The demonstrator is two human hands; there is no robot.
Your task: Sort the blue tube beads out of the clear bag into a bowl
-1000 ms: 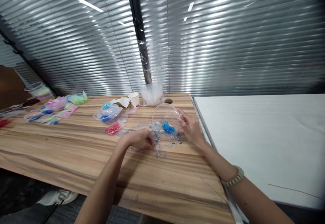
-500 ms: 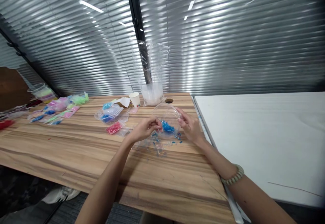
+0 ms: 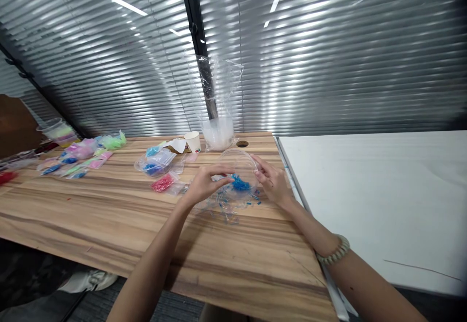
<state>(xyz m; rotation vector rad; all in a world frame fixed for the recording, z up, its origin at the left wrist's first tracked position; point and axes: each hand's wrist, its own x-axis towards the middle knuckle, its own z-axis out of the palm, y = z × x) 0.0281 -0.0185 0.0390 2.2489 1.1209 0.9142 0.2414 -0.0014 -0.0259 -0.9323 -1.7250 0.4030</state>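
Observation:
A clear round plastic bowl (image 3: 239, 155) is tilted on the wooden table, with a heap of small blue pieces (image 3: 241, 183) inside. My right hand (image 3: 272, 180) grips its right rim between thumb and fingers. At the bowl's left side is my left hand (image 3: 211, 181), thumb and fingers closed towards each other beside the blue heap; whatever lies between the fingertips is too small to make out. Loose blue and clear pieces (image 3: 228, 207) are scattered on the table in front of the bowl.
Behind the bowl stand a white paper cup (image 3: 193, 142) and a tall clear bag with white contents (image 3: 219, 134). Left of my hands lie a red packet (image 3: 162, 183) and a lidded container (image 3: 155, 162). Colourful packets (image 3: 82, 152) lie farther left. A white table (image 3: 372, 190) adjoins on the right.
The fingers of my left hand have straightened and reach slightly farther over the blue pieces. My right hand still holds the rim.

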